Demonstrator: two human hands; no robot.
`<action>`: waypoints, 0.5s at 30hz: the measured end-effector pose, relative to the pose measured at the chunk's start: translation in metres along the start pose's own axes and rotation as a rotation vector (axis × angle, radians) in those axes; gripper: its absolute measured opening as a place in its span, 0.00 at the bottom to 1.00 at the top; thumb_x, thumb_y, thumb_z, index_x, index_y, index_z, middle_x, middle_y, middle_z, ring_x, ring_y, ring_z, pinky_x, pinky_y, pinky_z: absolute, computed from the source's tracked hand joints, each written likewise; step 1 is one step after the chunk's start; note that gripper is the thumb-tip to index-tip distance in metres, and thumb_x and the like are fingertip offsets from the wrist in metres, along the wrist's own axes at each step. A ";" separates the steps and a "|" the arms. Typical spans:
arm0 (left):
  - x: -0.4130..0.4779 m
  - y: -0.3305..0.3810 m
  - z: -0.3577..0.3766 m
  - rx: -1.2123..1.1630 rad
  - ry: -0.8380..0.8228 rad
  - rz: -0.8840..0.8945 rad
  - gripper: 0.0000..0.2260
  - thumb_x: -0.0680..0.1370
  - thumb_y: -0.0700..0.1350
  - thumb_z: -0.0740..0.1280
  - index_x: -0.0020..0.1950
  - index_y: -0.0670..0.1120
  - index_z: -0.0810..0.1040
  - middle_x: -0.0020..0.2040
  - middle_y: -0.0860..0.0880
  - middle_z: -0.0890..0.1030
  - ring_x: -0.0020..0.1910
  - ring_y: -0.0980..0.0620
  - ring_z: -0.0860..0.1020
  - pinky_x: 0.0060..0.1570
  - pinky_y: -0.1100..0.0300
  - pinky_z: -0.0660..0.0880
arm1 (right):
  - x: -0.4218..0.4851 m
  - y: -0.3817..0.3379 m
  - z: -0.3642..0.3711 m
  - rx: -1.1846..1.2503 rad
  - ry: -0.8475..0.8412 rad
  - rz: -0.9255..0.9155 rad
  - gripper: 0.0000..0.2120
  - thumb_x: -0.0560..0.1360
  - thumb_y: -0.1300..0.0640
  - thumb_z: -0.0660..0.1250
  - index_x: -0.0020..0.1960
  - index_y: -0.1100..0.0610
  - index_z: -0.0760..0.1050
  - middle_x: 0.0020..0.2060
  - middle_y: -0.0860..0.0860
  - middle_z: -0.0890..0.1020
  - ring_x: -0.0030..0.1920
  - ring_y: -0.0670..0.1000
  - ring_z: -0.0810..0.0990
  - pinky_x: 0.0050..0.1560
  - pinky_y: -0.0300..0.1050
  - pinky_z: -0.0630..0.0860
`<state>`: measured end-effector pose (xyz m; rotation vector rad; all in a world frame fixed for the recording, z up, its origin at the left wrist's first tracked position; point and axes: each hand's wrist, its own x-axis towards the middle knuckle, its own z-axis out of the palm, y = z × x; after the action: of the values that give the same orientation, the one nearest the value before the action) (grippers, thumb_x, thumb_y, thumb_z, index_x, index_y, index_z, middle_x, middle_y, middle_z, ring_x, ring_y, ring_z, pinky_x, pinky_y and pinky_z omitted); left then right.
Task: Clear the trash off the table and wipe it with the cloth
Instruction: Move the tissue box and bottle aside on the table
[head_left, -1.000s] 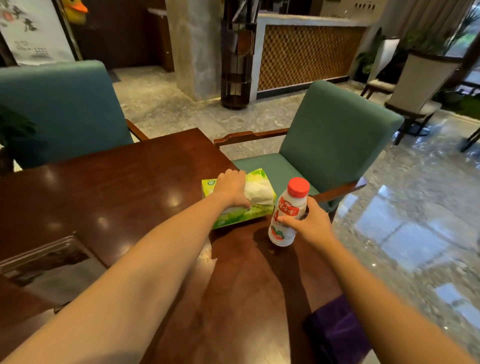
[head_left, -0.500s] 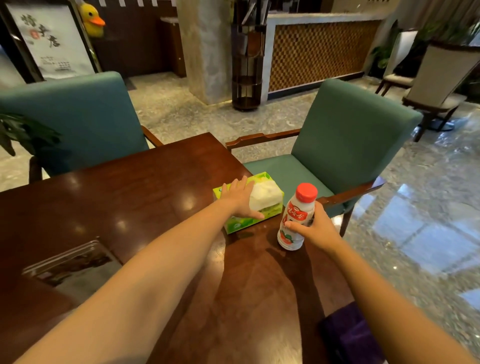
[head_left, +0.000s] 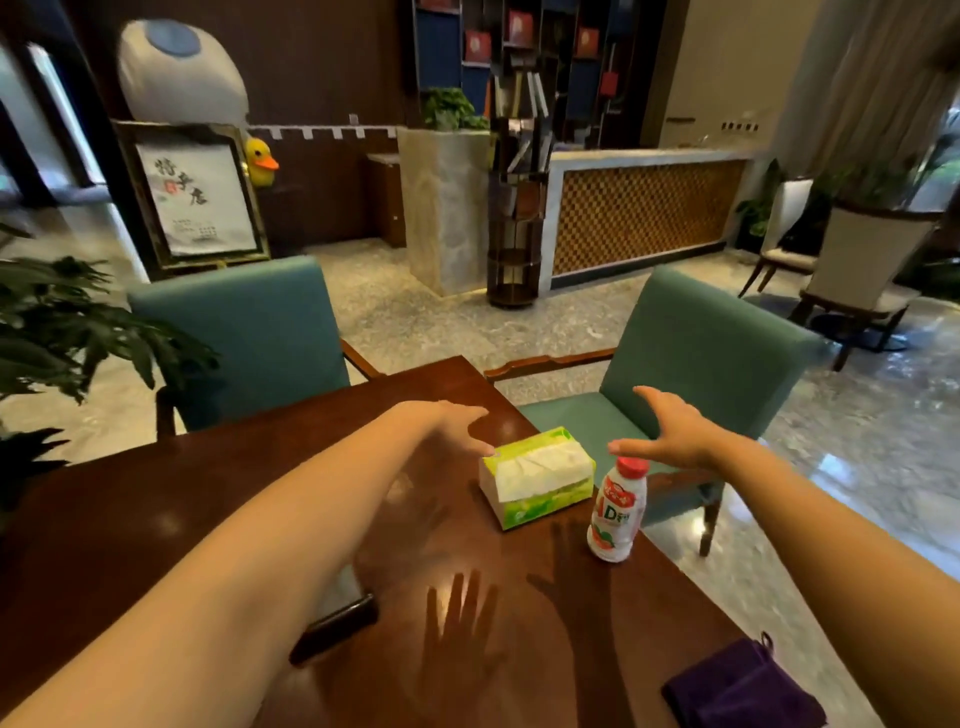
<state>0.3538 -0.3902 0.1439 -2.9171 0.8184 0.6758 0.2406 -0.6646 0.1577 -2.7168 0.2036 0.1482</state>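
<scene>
A green tissue pack (head_left: 537, 475) with a white tissue on top lies near the right edge of the dark wooden table (head_left: 156, 519). Just right of it stands a white bottle (head_left: 617, 512) with a red cap. My left hand (head_left: 454, 423) hovers open above and left of the tissue pack, not touching it. My right hand (head_left: 670, 428) hovers open above the bottle's cap, holding nothing. A folded purple cloth (head_left: 743, 688) lies at the table's near right corner.
A dark tray (head_left: 337, 626) on the table is mostly hidden under my left forearm. Two green armchairs (head_left: 706, 358) (head_left: 244, 338) stand at the table's far sides. A leafy plant (head_left: 67, 327) is at the left. Shiny stone floor lies to the right.
Both hands have let go and lifted: the left off the tissue pack, the right off the bottle, fingers now spread. The bottle stands alone. The camera has tilted up.
</scene>
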 end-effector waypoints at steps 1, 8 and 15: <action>-0.014 -0.012 -0.004 -0.019 -0.005 -0.026 0.37 0.75 0.63 0.60 0.77 0.49 0.48 0.78 0.47 0.52 0.77 0.45 0.53 0.75 0.48 0.53 | -0.001 -0.016 -0.004 -0.031 -0.030 -0.022 0.49 0.66 0.36 0.70 0.76 0.53 0.49 0.76 0.57 0.56 0.74 0.60 0.57 0.73 0.58 0.60; -0.116 -0.104 0.009 -0.121 -0.013 -0.183 0.35 0.76 0.63 0.58 0.77 0.49 0.49 0.78 0.47 0.52 0.76 0.46 0.54 0.74 0.50 0.53 | 0.001 -0.141 0.023 -0.193 -0.165 -0.267 0.49 0.67 0.35 0.68 0.77 0.53 0.48 0.76 0.55 0.55 0.75 0.58 0.56 0.74 0.55 0.58; -0.191 -0.171 0.090 -0.288 -0.023 -0.304 0.39 0.73 0.65 0.61 0.77 0.52 0.47 0.78 0.48 0.52 0.77 0.46 0.53 0.74 0.48 0.54 | -0.003 -0.250 0.097 -0.302 -0.284 -0.508 0.46 0.68 0.36 0.68 0.76 0.50 0.49 0.76 0.54 0.55 0.75 0.57 0.53 0.74 0.55 0.56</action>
<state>0.2577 -0.1366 0.1289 -3.1769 0.2807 0.8559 0.2715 -0.3979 0.1677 -2.8949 -0.6325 0.4383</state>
